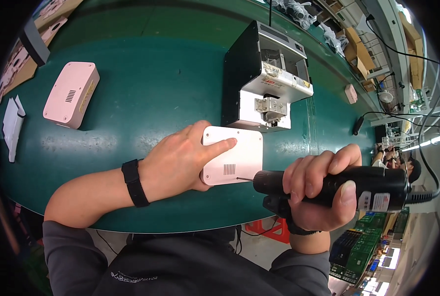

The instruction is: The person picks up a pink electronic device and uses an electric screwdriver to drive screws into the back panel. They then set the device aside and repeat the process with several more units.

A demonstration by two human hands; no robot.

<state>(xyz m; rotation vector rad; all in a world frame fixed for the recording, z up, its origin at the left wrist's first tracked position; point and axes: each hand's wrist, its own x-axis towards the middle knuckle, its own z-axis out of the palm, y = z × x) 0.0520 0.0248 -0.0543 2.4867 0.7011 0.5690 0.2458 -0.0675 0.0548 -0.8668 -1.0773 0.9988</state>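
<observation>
My left hand point(183, 155) grips the left side of a pale pink plastic housing point(244, 155), its index finger laid across the top face. This housing has rounded corners, a slotted vent and small screw holes. Wrapped in my right hand point(323, 190) is a black corded electric screwdriver point(378, 180), held nearly level. Its thin bit reaches left to the housing's face, close to a hole right of the vent. Whether a screw sits there is too small to tell. Just beyond the housing stands a black and silver screw feeder point(257, 74).
A second pink housing point(69, 93) lies at the left on the green table point(146, 64). Beside it are a folded white paper point(13, 126) and pink parts on cardboard point(47, 34). A black cable point(431, 172) trails from the screwdriver. Another person point(412, 167) is at the far right.
</observation>
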